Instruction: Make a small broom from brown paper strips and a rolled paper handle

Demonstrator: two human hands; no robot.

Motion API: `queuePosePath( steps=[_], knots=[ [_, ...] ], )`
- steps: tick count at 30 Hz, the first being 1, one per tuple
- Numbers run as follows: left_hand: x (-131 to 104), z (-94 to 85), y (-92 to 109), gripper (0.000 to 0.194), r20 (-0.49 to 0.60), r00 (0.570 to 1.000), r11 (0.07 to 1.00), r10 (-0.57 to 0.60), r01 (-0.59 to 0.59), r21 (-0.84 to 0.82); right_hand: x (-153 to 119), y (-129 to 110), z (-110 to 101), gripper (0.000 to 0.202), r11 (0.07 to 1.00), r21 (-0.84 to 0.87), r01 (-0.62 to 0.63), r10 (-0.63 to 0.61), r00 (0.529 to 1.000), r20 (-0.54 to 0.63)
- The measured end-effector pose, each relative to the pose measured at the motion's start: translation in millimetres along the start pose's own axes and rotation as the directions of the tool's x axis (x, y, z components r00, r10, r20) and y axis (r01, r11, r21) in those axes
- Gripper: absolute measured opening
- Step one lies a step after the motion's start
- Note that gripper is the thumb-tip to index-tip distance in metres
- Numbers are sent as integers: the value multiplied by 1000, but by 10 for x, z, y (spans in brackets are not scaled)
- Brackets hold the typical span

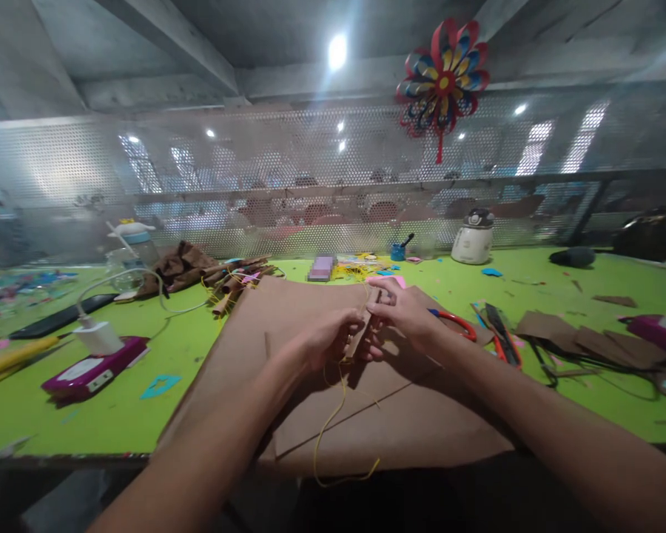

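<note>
Centrally, narrow folded brown paper piece [363, 326]: held up at a tilt between both hands, above the sheets.
Left hand [333, 340]: fingertips closed on the piece's left side.
Right hand [397, 311]: thumb and fingers pinching its upper part, other fingers spread behind.
Thin yellow string [323, 437]: hangs from the piece's lower end, curving past the sheets' near edge.
Large brown paper sheets [244, 333]: lie under both hands; their near edge comes to the table's front edge.
Left room: a band of bright green tabletop [183, 355] runs between the sheets' left edge and the purple power strip [94, 370] with its white plug; 1 light-blue paper cutout [160, 386] lies there.
Right room: red-handled scissors [460, 326] lie just beside the right forearm, then a red-and-black hand tool [502, 337] and flat brown paper offcuts [588, 337]; more green shows nearer the front.
Far edge: white bottle with black lid [473, 237] and small blue jar [398, 252] stand near the perforated metal panel [311, 185].
</note>
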State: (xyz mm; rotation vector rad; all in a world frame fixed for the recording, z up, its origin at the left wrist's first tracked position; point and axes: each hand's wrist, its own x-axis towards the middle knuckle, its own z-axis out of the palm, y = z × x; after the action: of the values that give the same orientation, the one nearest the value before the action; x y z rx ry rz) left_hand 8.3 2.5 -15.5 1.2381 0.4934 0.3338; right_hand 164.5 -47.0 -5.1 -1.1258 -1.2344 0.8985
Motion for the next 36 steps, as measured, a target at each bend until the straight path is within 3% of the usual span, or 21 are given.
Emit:
queuePosePath(
  steps=[4, 7, 10, 13, 16, 18, 21, 24, 28, 31, 33, 36],
  knots=[
    [-32, 21, 12, 27, -77, 997, 1000, -16, 15, -9, -17, -7, -12, 47, 1000, 5, -25, 24, 992, 124],
    [-44, 36, 21, 24, -74, 997, 999, 27, -29, -21, -36, -68, -17, 39, 998, -59, 22, -13, 990, 144],
    [-43, 33, 35, 25, -23, 998, 996, 61, -62, -58, -34, -134, -27, 35, 985, -154, 77, -62, 993, 101],
    [-49, 14, 70, 25, -21, 994, 985, 111, -113, -131, 19, -110, -57, 37, 989, -111, 102, -98, 994, 41],
    [-71, -14, 132, 24, -138, 969, 957, 206, -228, -177, 62, -23, -74, 32, 985, -69, 156, -164, 978, -127],
    [-88, -38, 174, 25, -218, 940, 933, 264, -306, -190, 36, 17, -48, 32, 966, -128, 225, -247, 951, -187],
    [-103, -81, 217, 27, -290, 908, 904, 301, -369, -216, -92, 27, 45, 38, 923, -241, 301, -322, 945, -54],
    [-109, -108, 233, 26, -348, 891, 894, 290, -382, -234, -235, 13, 146, 39, 889, -330, 319, -293, 948, 127],
    [-125, -94, 251, 25, -401, 876, 890, 269, -385, -243, -355, -31, 247, 34, 868, -417, 269, -144, 941, 306],
    [-140, -71, 265, 25, -412, 873, 892, 261, -382, -244, -414, -48, 325, 28, 911, -373, 177, 9, 895, 445],
    [-148, -63, 273, 24, -411, 872, 889, 266, -387, -246, -429, -13, 364, 26, 937, -325, 131, 45, 875, 481],
    [-163, -51, 286, 23, -398, 886, 891, 238, -362, -273, -394, 100, 372, 23, 956, -288, 57, 87, 881, 465]
  ],
)
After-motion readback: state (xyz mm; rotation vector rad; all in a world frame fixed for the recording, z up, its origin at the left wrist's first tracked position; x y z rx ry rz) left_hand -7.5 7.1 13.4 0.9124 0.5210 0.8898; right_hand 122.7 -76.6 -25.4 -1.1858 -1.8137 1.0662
